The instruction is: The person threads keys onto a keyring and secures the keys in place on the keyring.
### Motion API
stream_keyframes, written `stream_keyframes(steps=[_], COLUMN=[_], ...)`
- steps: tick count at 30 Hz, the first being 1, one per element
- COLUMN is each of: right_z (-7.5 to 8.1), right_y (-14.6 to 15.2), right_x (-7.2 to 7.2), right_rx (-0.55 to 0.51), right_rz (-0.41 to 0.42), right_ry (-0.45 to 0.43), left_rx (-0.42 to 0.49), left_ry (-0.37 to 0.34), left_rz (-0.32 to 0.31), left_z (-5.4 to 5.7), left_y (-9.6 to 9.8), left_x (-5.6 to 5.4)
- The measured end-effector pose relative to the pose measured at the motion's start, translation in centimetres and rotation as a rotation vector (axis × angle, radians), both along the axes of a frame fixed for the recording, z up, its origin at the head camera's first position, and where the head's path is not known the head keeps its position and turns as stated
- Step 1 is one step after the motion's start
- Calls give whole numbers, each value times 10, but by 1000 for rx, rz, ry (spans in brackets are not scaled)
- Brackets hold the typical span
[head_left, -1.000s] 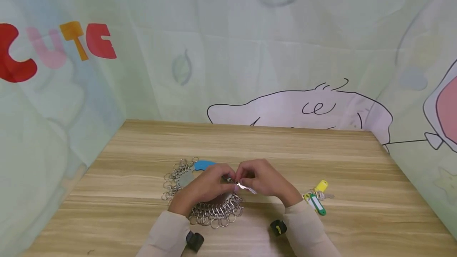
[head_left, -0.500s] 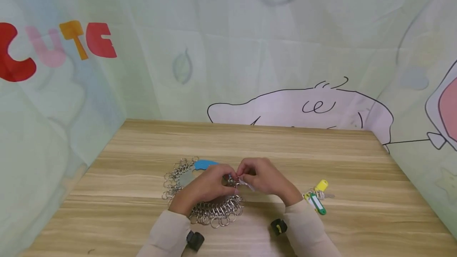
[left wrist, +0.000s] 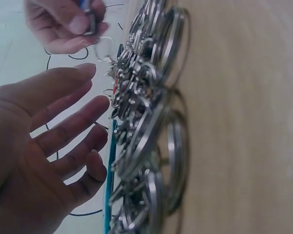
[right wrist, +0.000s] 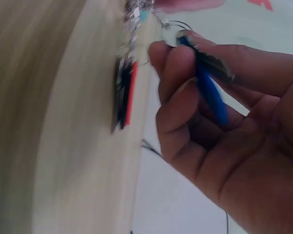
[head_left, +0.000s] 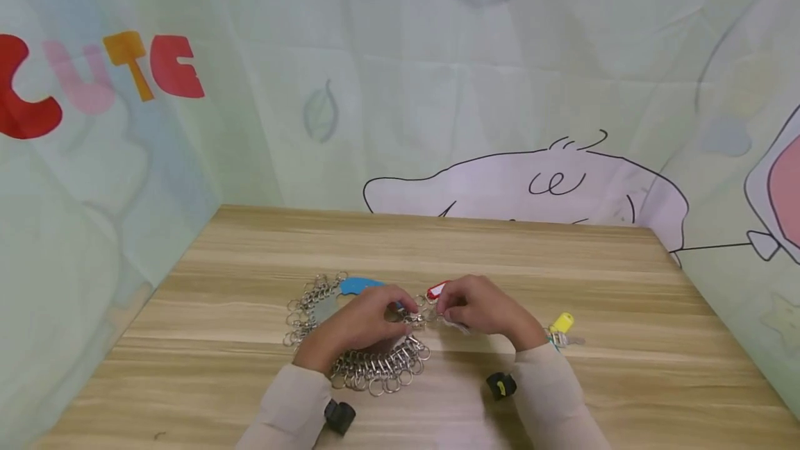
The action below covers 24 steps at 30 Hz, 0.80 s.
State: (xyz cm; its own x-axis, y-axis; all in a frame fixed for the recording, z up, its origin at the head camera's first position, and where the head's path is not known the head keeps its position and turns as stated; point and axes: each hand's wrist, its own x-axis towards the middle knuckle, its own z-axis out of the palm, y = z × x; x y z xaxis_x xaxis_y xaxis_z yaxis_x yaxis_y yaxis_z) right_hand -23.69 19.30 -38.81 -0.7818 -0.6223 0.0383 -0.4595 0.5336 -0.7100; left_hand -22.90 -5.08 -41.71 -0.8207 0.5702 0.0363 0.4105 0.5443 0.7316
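My right hand (head_left: 478,304) pinches a key with a blue tag (right wrist: 210,90) between thumb and fingers, just right of the ring-hung holder. A loose wire ring shows by its fingertips. My left hand (head_left: 365,321) lies over the flat holder, its fingers spread with nothing between them; in the left wrist view that left hand (left wrist: 53,141) is beside the metal rings (left wrist: 156,122). The holder has a blue part (head_left: 359,286) and many split rings (head_left: 381,370) along its edge. A red key tag (head_left: 437,289) lies on the table at its right edge.
A yellow key tag (head_left: 563,323) with keys lies to the right of the right wrist, partly behind the sleeve. The wooden table (head_left: 250,248) meets fabric walls (head_left: 281,123) at its back and sides. Black straps are on both wrists.
The right hand has drawn away to the right from the left hand with the key. The left thumb and fingertips now stand apart. A red tag has come into view between the hands.
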Motion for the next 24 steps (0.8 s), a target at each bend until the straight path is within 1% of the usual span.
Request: stream_keyframes(steps=[4, 6, 9, 13, 15, 17, 19, 22, 24], right_z=[-4, -7, -12, -16, -17, -16, -16, -15, -14], right_y=[3, 4, 5, 6, 6, 6, 7, 7, 6], right_x=[-3, -4, -6, -8, -7, -6, -5, -3, -4], right_rx=[57, 75, 106, 131, 140, 145, 135, 95, 85], right_rz=[-18, -30, -61, -101, -110, -118, -123, -125, -122], right_ry=[-49, -57, -48, -20, -2, -2, -39, -132, -152], left_rx=[4, 7, 8, 3, 5, 8, 11, 11, 8], left_ry=[3, -4, -23, -20, -18, -18, -21, -17, -13], left_rz=[0, 4, 14, 10, 5, 4, 2, 0, 1], left_z=[0, 0, 0, -1, -1, -1, -1, -1, 0], left_y=[-1, -2, -3, -3, -3, -3, -3, -3, -4], left_x=[0, 0, 0, -1, -1, -2, -2, -2, -2])
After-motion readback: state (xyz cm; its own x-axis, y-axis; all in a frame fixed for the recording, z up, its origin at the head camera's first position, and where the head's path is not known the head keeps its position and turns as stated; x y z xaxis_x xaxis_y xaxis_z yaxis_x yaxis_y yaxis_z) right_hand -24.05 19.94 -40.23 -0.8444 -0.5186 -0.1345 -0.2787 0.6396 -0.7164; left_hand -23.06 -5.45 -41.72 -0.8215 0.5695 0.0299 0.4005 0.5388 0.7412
